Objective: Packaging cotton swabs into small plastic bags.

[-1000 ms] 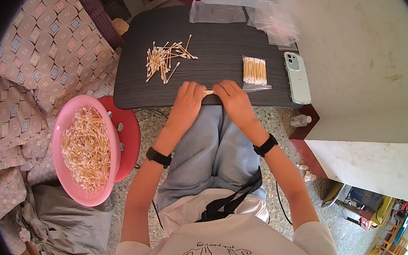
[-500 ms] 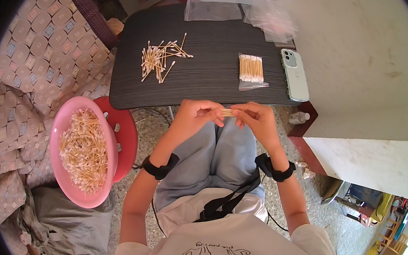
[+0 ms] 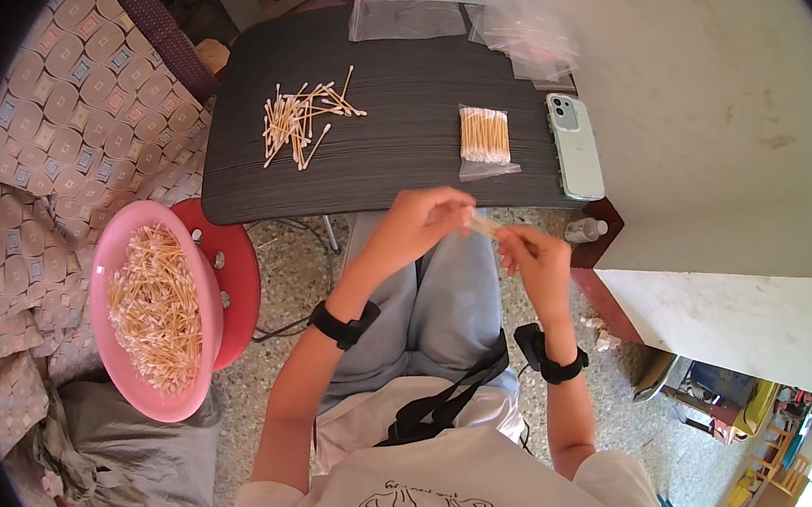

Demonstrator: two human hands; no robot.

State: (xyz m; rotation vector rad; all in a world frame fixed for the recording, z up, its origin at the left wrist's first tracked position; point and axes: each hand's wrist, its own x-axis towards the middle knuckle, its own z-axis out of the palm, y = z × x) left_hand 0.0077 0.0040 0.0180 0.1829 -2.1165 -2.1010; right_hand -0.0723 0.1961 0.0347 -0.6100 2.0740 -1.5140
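Note:
Between my two hands, above my lap at the table's near edge, are a few cotton swabs (image 3: 482, 224), blurred by motion. My left hand (image 3: 427, 218) pinches their left end and my right hand (image 3: 536, 255) grips the right end. On the dark table stands a loose heap of cotton swabs (image 3: 292, 125) at the left. Toward the right lies a clear bag packed with a row of cotton swabs (image 3: 485, 136), its flap toward me. A pink basin (image 3: 204, 371) full of loose swabs rests on a red stool (image 3: 241, 310) to my left.
Clear plastic bags (image 3: 526, 35) lie along the far edge of the black table (image 3: 395, 82). A pale green phone (image 3: 578, 153) sits at its right edge, beside the wall. A small bottle (image 3: 585, 231) is below that corner. Patterned fabric (image 3: 72, 105) covers the left side.
The swabs have tilted, their right end now lower. My right hand has moved right and down, while my left wrist has shifted right. The whole view has moved slightly.

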